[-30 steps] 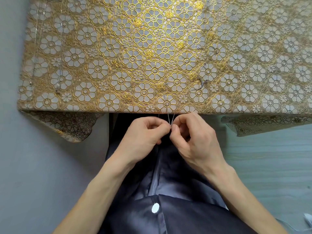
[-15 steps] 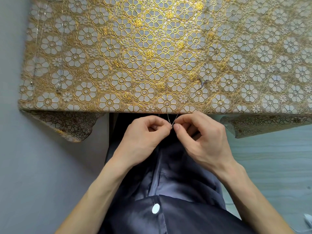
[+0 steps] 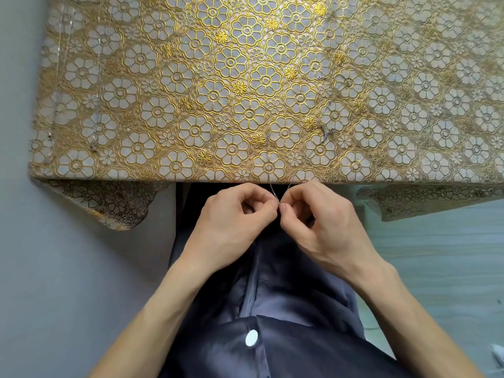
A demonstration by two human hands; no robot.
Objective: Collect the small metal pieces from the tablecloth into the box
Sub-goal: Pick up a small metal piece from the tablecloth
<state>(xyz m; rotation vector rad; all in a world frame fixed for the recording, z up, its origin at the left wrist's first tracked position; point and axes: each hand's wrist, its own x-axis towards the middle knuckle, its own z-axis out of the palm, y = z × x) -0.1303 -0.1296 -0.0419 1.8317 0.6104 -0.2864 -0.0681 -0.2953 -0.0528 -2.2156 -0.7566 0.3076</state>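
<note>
Where the gold flowered tablecloth [image 3: 191, 77] drops over the table's near edge, we see two bare hands meeting above a dark blue shirt [image 3: 286, 309]. The left hand [image 3: 231, 222] and the right hand [image 3: 324, 225] each curl inward, thumb and forefinger pinching the same thin metal chain [image 3: 274, 192] at one spot, their fingertips nearly touching. From that pinch the chain rises in a narrow V, and its two strands climb over the edge onto the cloth. Farther up and to the right, a small tangled metal piece [image 3: 326, 133] lies on the pattern, well apart from the hands. Near the cloth's left edge we make out another thin silver chain [image 3: 56, 105] lying lengthwise. A white button [image 3: 251, 337] shows on the shirt below the wrists.
</note>
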